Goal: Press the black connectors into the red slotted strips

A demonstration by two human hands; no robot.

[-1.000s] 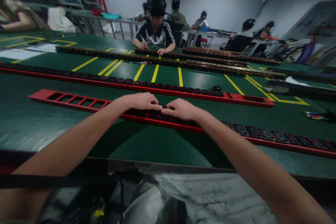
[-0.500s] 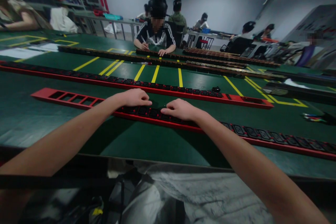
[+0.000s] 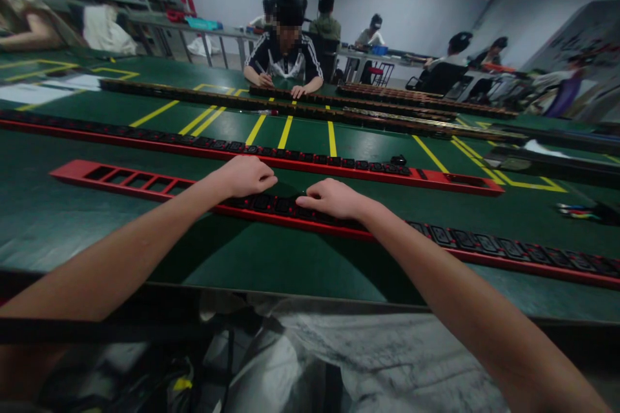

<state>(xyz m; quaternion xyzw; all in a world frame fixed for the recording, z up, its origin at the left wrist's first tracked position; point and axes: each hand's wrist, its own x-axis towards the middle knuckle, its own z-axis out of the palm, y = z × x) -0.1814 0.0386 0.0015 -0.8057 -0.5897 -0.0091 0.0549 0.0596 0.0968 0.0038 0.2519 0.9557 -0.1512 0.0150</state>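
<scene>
A long red power strip (image 3: 295, 222) with black socket modules lies across the table in front of me. Its left end has several open rectangular slots (image 3: 121, 177). My left hand (image 3: 246, 176) rests curled on the strip just right of those slots, fingers bent over its far side and partly hidden. A short way to the right, my right hand (image 3: 334, 197) is closed over the same strip, its thumb lying across the black sockets (image 3: 283, 205). Whatever is under the fingers of either hand is hidden.
A second red strip (image 3: 455, 186) lies parallel behind, a small black part (image 3: 398, 160) beside it. Farther back are long dark rails (image 3: 194, 98) and a co-worker (image 3: 285, 55) holding a pen. Loose coloured wires (image 3: 576, 211) lie at right. The table's near edge (image 3: 310, 299) is close.
The view has tilted down slightly, so the background sits a little higher. Both hands keep nearly the same place and pose on the red strip.
</scene>
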